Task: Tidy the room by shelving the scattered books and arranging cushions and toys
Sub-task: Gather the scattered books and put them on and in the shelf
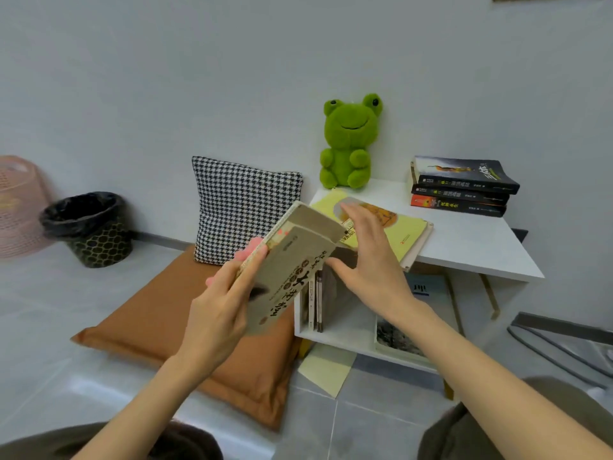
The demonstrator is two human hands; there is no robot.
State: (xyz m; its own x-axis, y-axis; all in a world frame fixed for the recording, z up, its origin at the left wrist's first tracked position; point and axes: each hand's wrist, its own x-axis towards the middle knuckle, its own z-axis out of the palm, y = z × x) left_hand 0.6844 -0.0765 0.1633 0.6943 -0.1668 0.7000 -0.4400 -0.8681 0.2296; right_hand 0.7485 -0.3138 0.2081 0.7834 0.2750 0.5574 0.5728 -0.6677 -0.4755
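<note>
a brown cushion (159, 327) lies flat on the floor, its right edge by a low white shelf (464, 240). a checked cushion (242, 207) stands on the brown one's far end, leaning on the wall, just beside the shelf. at far left a pink basket (16, 207) sits next to a black bin (89, 227). on the shelf top a green frog (348, 141) sits upright at the back left, a stack (464, 187) of three dark books lies at the back right, and a yellow book (408, 230) lies flat at the front, one corner over the edge. the grey book (288, 270) is tilted in the air above the brown cushion's right edge, in front of the shelf's opening. the left hand (215, 310) grasps its left edge, thumb on the cover, fingers behind. the right hand (371, 270) is released, fingers straight and spread by the book's upper right corner; whether it touches cannot be told. thin books (316, 300) stand upright at the left of the opening.
</note>
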